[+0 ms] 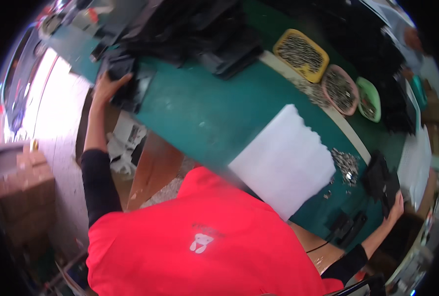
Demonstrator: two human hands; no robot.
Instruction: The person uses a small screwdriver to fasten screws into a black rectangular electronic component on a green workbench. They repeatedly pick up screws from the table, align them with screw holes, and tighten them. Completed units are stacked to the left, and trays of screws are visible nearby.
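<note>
My left hand (109,88) reaches to the far left end of the green table. Its thumb and fingers are closed around a black moulded piece (121,63); blur hides the piece's exact kind. Out to the right, my right hand (396,207) grips the edge of another black piece (380,178) by the table's right end. Some of its fingers are hidden. Beside that piece lies a loose heap of small shiny metal parts (346,165). A white sheet (286,160) with a wavy edge covers the table in front of me.
Black flat pieces (200,34) are piled along the back. Yellow (319,75), pink (353,102) and green (377,111) trays hold small metal parts. A black device (345,227) with a cord sits at the near right edge. Cardboard boxes (24,182) stand on the left floor.
</note>
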